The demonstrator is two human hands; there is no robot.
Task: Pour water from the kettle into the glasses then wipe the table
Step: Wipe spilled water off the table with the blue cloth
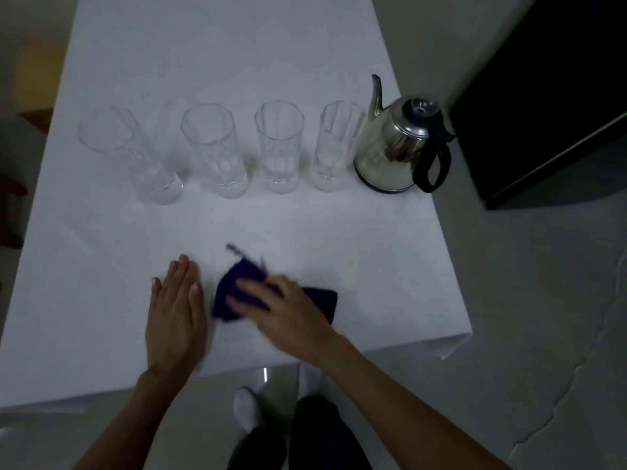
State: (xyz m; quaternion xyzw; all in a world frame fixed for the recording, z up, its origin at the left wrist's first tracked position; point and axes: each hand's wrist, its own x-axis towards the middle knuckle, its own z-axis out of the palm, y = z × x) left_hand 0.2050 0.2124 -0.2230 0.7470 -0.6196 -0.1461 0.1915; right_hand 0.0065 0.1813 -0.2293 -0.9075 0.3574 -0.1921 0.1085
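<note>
table (pixel 305 56), white, I wipe in overlapping strokes short of the glasses | kettle (pixel 397 150) right of four glasses (pixel 278 147) | left hand (pixel 176 310) flat, fingers together | right hand (pixel 281 307) blurred, fingers pressing purple cloth (pixel 230 293) at near edge

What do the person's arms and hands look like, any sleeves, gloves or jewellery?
Both forearms are bare as far as the view shows, with no sleeves. The left hand has no glove, ring or watch visible, and its fingernails look pale. The right hand is also ungloved but motion-blurred.
</note>
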